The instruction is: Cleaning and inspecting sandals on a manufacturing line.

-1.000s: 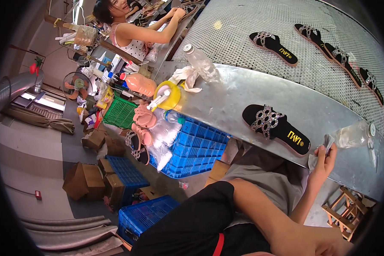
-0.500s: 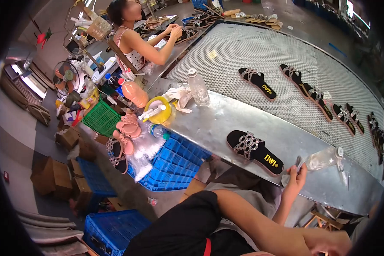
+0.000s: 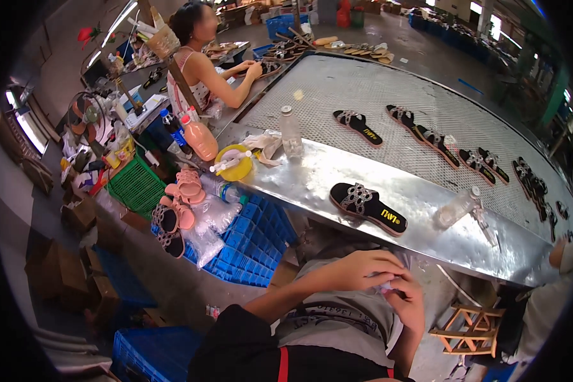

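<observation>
In front of my body, below the table edge, my two hands meet. My left hand point(image 3: 365, 270) has its fingers bent toward my right hand point(image 3: 409, 299), whose fingers curl inward. A small pale thing point(image 3: 384, 287) shows between the fingertips; the fingers hide most of it, and its kind cannot be made out. Beyond my hands a black slide sandal point(image 3: 369, 209) with a silvery, ring-patterned strap lies on the metal table edge point(image 3: 286, 184), touched by neither hand. To its right a clear plastic bottle point(image 3: 458, 209) lies tilted beside a slim clear tool point(image 3: 486, 228).
More sandals point(image 3: 358, 127) lie on the mesh surface point(image 3: 325, 83). A clear bottle point(image 3: 291, 134), yellow bowl point(image 3: 234, 167) and orange-filled bottle point(image 3: 199, 137) stand leftward. Pink sandals point(image 3: 188, 188) and plastic bags top a blue crate point(image 3: 254, 239). A co-worker point(image 3: 204, 73) sits far left; another's sleeve point(image 3: 547, 318) is at right.
My right hand has come back from the table edge and the grey thing it held there. My left arm has swung left from the lower right, bringing both hands together. The view has shifted.
</observation>
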The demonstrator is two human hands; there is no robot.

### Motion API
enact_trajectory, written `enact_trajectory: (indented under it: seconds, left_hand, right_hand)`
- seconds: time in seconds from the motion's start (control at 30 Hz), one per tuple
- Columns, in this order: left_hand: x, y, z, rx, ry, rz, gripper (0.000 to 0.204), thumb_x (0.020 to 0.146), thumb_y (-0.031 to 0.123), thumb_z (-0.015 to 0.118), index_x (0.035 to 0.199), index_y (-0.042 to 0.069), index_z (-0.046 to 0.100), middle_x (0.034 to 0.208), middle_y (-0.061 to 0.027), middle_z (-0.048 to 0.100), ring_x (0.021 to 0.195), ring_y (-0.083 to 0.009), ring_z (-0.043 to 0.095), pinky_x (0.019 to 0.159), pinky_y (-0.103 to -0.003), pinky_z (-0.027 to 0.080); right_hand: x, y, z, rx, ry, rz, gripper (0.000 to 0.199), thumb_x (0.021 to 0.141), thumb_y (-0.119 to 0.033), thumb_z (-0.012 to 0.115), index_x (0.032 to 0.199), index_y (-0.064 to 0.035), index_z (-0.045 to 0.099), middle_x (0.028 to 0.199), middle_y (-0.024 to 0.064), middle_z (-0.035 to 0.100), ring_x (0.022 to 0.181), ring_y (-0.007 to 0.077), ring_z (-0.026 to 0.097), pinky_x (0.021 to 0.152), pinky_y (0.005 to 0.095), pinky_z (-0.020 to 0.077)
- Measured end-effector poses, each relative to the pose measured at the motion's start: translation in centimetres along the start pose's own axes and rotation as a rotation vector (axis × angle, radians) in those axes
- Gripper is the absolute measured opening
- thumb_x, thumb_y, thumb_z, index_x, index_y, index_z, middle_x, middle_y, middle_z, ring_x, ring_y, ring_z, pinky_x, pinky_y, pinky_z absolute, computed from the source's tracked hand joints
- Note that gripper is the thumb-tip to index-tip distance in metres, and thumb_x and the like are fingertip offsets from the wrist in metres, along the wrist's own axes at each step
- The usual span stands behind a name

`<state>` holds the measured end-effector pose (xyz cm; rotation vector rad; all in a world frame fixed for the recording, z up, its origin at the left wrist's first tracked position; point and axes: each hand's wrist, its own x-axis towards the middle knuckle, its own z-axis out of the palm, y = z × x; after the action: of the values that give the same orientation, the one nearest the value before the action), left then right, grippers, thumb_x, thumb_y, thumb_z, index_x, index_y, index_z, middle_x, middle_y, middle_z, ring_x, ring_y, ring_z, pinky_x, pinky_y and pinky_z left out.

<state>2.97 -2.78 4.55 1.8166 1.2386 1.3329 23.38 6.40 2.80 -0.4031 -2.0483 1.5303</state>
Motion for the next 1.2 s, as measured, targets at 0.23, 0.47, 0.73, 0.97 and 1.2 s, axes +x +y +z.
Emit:
enact_trajectory:
  seconds: [0.23,0.47,0.73,0.97,1.2]
  left_hand:
    - [-1.5,-1.6,-0.3,0.017,-0.116,0.008,0.018,0.098,0.011,0.065,0.112,0.002,0.072,0.116,-0.0131,0.069,0.108,-0.0264,0.067,0.094,-0.035,0.053]
    - [2.3,-5.8,1.2,-0.407,0.329,-0.308,0.011,0.104,0.015,0.059,0.108,0.005,0.058,0.102,-0.0053,0.057,0.092,-0.0140,0.056,0.084,-0.029,0.047]
    - [11.3,-7.4,4.6,-0.609,0.371,-0.436,0.015,0.106,0.020,0.054,0.117,0.009,0.051,0.100,-0.0019,0.050,0.089,-0.0112,0.049,0.078,-0.027,0.043]
    - [11.5,-8.2,8.2,0.069,0.174,0.233,0.018,0.102,0.008,0.060,0.119,0.004,0.058,0.101,-0.0137,0.065,0.085,-0.0226,0.063,0.075,-0.035,0.050]
    - [13.4,-8.9,9.5,0.025,0.115,0.392,0.025,0.093,-0.003,0.068,0.114,0.004,0.058,0.092,-0.0169,0.070,0.075,-0.0360,0.068,0.061,-0.040,0.052]
  right_hand:
    - [-1.1,-1.9,2.6,-0.023,0.190,0.124,0.013,0.086,0.002,0.075,0.098,0.0005,0.069,0.105,0.0059,0.063,0.085,0.0125,0.057,0.070,0.0260,0.0437]
    - [1.1,-0.3,1.1,0.368,0.161,0.289,0.019,0.096,-0.025,0.075,0.100,-0.0079,0.068,0.090,-0.0030,0.059,0.084,0.0045,0.054,0.071,0.0256,0.0439]
    - [1.7,1.4,-0.4,1.525,0.664,0.472,0.017,0.097,-0.021,0.067,0.110,-0.0091,0.066,0.086,0.0004,0.069,0.066,0.0145,0.064,0.064,0.0312,0.0518]
    - [3.5,-0.1,-4.4,1.112,0.928,0.228,0.016,0.104,-0.022,0.062,0.113,-0.0098,0.065,0.098,0.0008,0.068,0.083,0.0102,0.065,0.067,0.0291,0.0514]
    - [4.4,0.4,-6.5,1.037,0.969,0.106,0.019,0.107,-0.031,0.058,0.111,-0.0121,0.059,0.090,0.0013,0.062,0.075,0.0066,0.057,0.061,0.0242,0.0467]
